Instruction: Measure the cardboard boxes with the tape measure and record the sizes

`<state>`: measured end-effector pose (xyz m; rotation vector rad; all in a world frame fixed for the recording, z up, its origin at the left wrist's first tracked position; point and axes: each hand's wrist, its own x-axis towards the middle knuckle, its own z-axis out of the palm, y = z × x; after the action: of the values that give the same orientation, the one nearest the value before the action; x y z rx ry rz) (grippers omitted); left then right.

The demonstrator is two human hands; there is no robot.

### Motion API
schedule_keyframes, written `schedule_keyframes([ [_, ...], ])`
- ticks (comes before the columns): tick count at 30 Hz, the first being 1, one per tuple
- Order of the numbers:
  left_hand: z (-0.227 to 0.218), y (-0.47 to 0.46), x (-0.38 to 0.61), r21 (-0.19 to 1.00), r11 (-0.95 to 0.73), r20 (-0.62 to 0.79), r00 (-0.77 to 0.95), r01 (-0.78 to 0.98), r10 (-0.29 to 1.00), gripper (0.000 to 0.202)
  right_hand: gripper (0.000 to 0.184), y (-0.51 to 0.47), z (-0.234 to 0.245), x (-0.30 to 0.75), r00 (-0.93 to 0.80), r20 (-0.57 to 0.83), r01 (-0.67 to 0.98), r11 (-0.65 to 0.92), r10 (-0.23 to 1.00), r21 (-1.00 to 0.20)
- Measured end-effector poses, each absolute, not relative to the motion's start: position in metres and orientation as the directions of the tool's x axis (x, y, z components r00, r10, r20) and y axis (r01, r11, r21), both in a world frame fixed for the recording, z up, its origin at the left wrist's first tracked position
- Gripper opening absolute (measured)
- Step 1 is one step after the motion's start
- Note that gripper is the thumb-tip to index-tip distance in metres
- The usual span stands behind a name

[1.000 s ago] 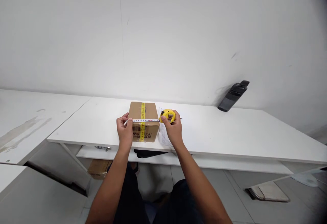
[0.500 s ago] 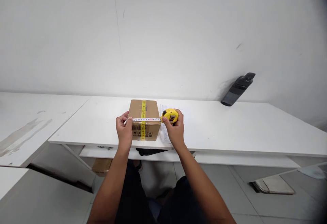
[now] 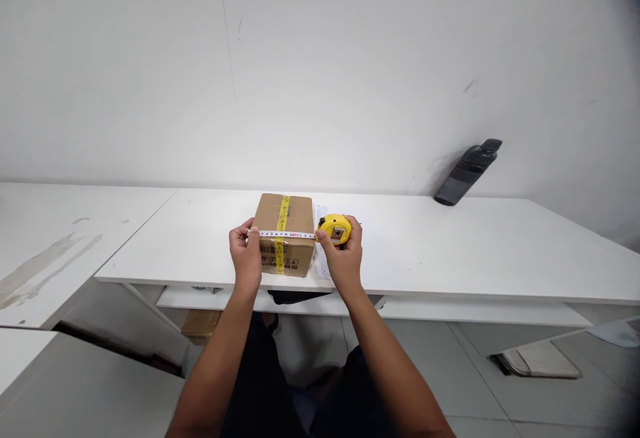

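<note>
A brown cardboard box [image 3: 295, 215] with a yellow printed tape strip down its middle stands on the white table [image 3: 425, 245]. Across the near top edge of the box stretches the white numbered blade [image 3: 280, 235] of a tape measure. My left hand [image 3: 246, 255] pinches the blade's end at the box's left side. At the right side, my right hand [image 3: 347, 258] is closed around the yellow tape measure case [image 3: 333, 229], thumb at its front. A sheet of written paper [image 3: 323, 266] lies flat, partly hidden under my right hand and the case.
A dark bottle [image 3: 467, 173] leans against the white wall at the back right. Below the tabletop runs a shelf [image 3: 475, 311] with a black item [image 3: 300, 297] on it. Another cardboard box [image 3: 200, 325] is low at the left, and a second table [image 3: 115, 225] adjoins there.
The box has turned slightly, its top far edge shifting to the right. Both hands have moved a touch to the right with the tape measure, the blade still across the box.
</note>
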<state>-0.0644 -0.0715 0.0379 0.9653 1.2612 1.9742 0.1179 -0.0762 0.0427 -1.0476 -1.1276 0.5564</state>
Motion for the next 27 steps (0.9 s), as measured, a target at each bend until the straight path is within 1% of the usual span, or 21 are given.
schedule_keyframes([
  [6, 0.037, -0.069, -0.067, 0.932, -0.348, 0.234, -0.564, -0.103, 0.792, 0.020, 0.063, -0.086, 0.044, 0.115, 0.382, 0.431, 0.100, 0.427, 0.817, -0.899],
  [11, 0.040, -0.069, -0.067, 0.925, -0.353, 0.211, -0.575, -0.145, 0.790, 0.022, 0.065, -0.088, 0.037, 0.113, 0.402, 0.471, 0.108, 0.470, 0.785, -0.876],
  [17, 0.040, -0.070, -0.068, 0.910, -0.371, 0.203, -0.581, -0.185, 0.788, 0.021, 0.073, -0.085, 0.029, 0.110, 0.417, 0.465, 0.056, 0.489, 0.781, -0.871],
  [22, 0.038, -0.068, -0.065, 0.899, -0.389, 0.204, -0.594, -0.200, 0.778, 0.021, 0.069, -0.087, 0.033, 0.109, 0.385, 0.442, -0.017, 0.485, 0.810, -0.874],
  [27, 0.039, -0.065, -0.056, 0.891, -0.398, 0.200, -0.598, -0.218, 0.776, 0.021, 0.067, -0.088, 0.038, 0.117, 0.325, 0.484, 0.039, 0.500, 0.812, -0.865],
])
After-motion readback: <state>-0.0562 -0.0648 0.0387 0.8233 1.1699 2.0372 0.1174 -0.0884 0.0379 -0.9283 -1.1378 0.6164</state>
